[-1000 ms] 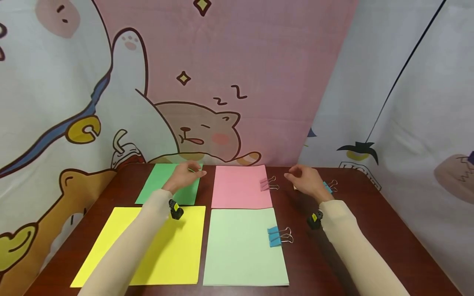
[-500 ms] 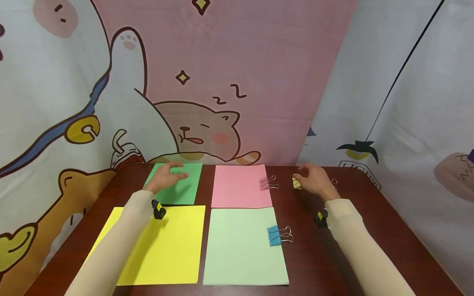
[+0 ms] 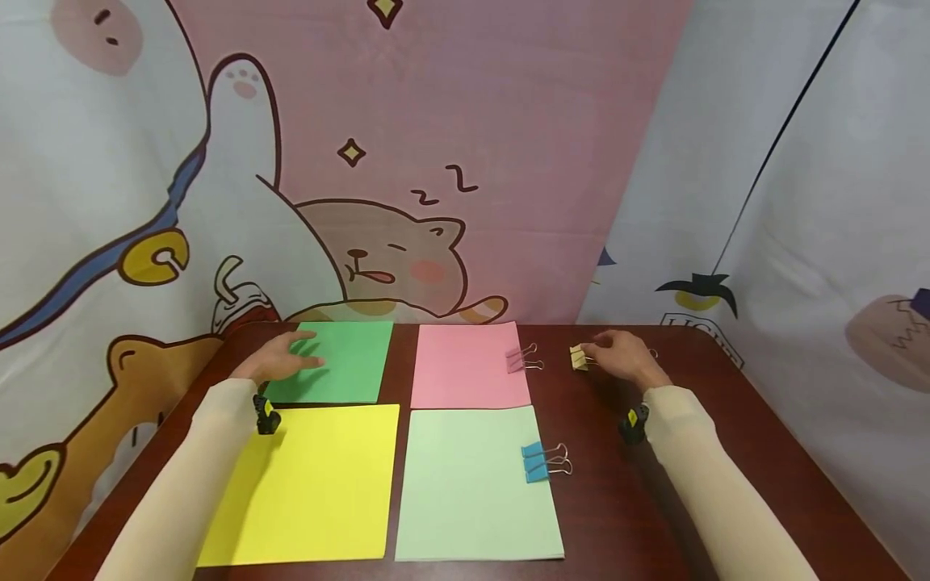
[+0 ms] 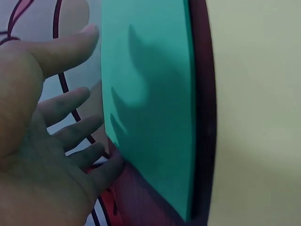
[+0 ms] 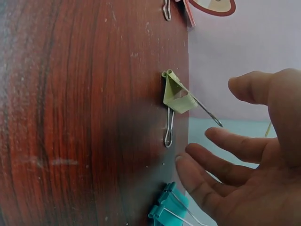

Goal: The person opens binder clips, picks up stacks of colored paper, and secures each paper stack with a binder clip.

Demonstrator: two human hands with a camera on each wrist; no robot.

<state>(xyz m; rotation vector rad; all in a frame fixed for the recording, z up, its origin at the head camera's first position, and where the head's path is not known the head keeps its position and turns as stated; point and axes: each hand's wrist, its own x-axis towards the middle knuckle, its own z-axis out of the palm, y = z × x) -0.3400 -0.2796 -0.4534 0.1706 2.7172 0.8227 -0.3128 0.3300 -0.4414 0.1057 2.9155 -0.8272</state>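
My left hand hovers over the left edge of the green paper stack, fingers spread and apart from the sheets. In the left wrist view its shadow falls on the green paper. My right hand is beside a pale yellow binder clip on the table. Seen from the right wrist, that binder clip has one wire handle lying along the table and the other sticking out toward my fingers. Thumb and fingers stand apart there, the index fingertip close to the handle. A blue binder clip lies nearby, mostly hidden in the head view.
Pink paper with a pink binder clip on its right edge lies at the back. In front are yellow paper and pale green paper, the latter with a blue binder clip. A printed cloth hangs behind.
My left hand has moved left, from the green paper's right side to its left edge. My right hand has shifted right, uncovering the yellow binder clip.
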